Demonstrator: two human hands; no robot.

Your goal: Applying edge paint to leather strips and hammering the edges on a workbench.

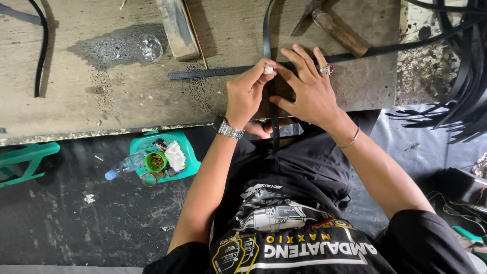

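I see the left hand (247, 96) with fingers (258, 71) pinched on a narrow black leather strap (274, 122). The right hand (309, 91) lies flat, fingers spread, pressing it to the worn wooden tabletop (91, 101). A perforated black strip (203, 74) lies just left of the fingers; a wooden block (177, 28) lies beyond.

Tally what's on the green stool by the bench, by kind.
On the green stool:
Plastic bottle: 1
Green cup: 1
Clear glass: 1
White crumpled cloth or paper: 1
Total: 4; smaller bits there are too unclear to count.
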